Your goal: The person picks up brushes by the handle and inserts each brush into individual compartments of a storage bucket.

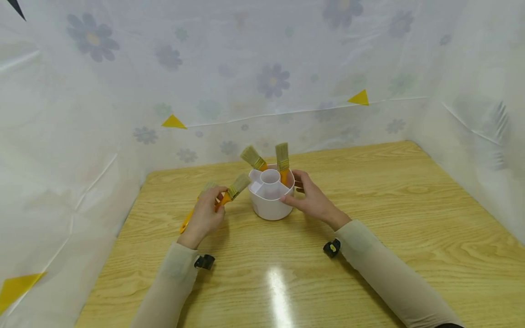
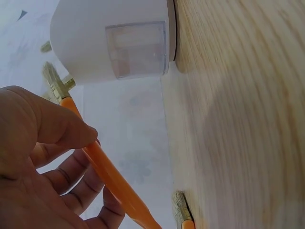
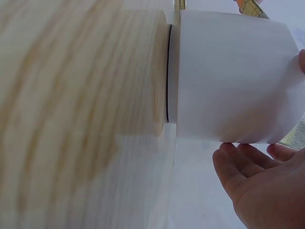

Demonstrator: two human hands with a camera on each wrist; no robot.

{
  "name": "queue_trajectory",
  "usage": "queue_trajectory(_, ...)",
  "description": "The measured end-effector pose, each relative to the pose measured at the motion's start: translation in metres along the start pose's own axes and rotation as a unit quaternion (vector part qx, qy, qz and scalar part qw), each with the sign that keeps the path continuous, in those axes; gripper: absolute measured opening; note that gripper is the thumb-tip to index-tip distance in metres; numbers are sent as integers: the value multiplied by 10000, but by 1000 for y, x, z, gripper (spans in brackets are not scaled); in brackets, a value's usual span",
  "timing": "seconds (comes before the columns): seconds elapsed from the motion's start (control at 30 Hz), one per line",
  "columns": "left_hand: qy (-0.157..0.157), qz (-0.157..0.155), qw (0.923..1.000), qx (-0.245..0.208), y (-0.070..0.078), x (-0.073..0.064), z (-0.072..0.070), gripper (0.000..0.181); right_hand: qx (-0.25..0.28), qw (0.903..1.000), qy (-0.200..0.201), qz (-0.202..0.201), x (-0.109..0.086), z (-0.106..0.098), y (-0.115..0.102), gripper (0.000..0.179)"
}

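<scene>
Across the wood-grain tabletop [image 1: 254, 259], my left hand [image 1: 206, 215] pinches an orange-handled, pale-bristled flat brush [image 1: 234, 191], just left of a round white plastic organizer [image 1: 270, 208]; only the head view shows its compartments [image 1: 268, 187], and my right hand [image 1: 313, 200] grips its right side.

Container: we see a white, round-sided plastic container [image 3: 233, 71] on a pale wood-grain tabletop [image 3: 71, 109].
Hand: our bare right hand [image 3: 267, 186] rests fingertips against its side.
</scene>
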State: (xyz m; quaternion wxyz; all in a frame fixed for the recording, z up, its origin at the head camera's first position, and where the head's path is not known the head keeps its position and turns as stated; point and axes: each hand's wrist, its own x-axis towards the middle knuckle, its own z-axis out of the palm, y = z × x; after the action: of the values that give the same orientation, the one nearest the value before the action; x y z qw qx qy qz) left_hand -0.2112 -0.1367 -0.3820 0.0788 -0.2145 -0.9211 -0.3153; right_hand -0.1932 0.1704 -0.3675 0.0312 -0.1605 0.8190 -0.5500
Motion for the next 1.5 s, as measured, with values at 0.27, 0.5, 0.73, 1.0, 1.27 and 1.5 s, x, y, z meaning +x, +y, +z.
queue_trajectory(0.27,89,82,9999,-52,0,0,0,45,-56,9999,110,-26,11,2,32,85)
queue_trajectory(0.5,187,122,9997,-127,-1,1,1,45,-115,9998,168,-62,11,3,36,85)
queue_trajectory(0.73,357,205,9989,-230,2,2,1,45,-148,9997,156,-135,11,3,37,86)
queue_trajectory(1.0,480,206,9980,-354,5,3,0,47,-88,9999,53,-97,5,1,19,83)
queue_trajectory(1.27,595,255,9969,-449,11,2,-1,46,-62,10000,-23,18,3,-1,9,82)
queue_trajectory(1.5,659,268,9963,-478,13,2,-1,46,-138,9999,79,-44,10,2,34,84)
